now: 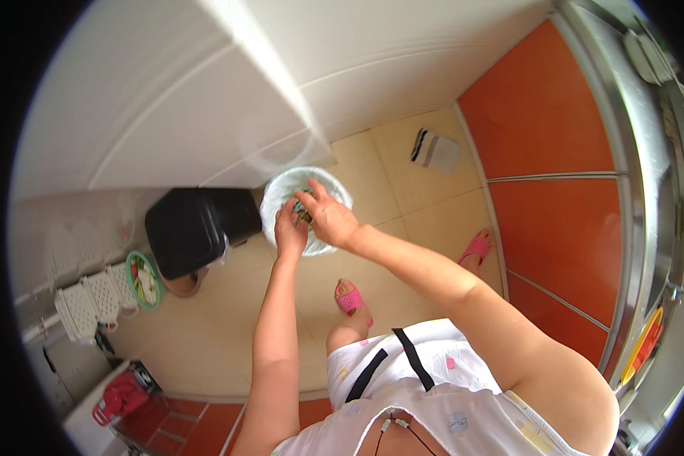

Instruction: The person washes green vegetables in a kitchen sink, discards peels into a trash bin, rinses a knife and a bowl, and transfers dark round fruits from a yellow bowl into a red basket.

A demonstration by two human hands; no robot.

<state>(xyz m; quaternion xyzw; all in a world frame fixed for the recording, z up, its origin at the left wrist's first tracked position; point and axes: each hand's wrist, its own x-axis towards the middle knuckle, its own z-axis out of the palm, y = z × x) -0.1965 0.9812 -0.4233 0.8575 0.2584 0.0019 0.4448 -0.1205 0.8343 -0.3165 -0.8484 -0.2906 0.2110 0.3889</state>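
Both my hands are over a round bin lined with a whitish plastic bag, which stands on the tiled floor against the wall. My left hand is at the bin's left part, its fingers bent towards the middle. From the right, my right hand reaches over the opening with its fingers spread a little. Between and below the fingers lie small green and brown scraps. Whether either hand grips any of them cannot be told, as the fingers partly hide them.
A black lidded bin stands left of the lined bin. Further left are a green basket of vegetables and white perforated racks. A folded cloth lies on the floor. Orange cabinets under a steel counter line the right side.
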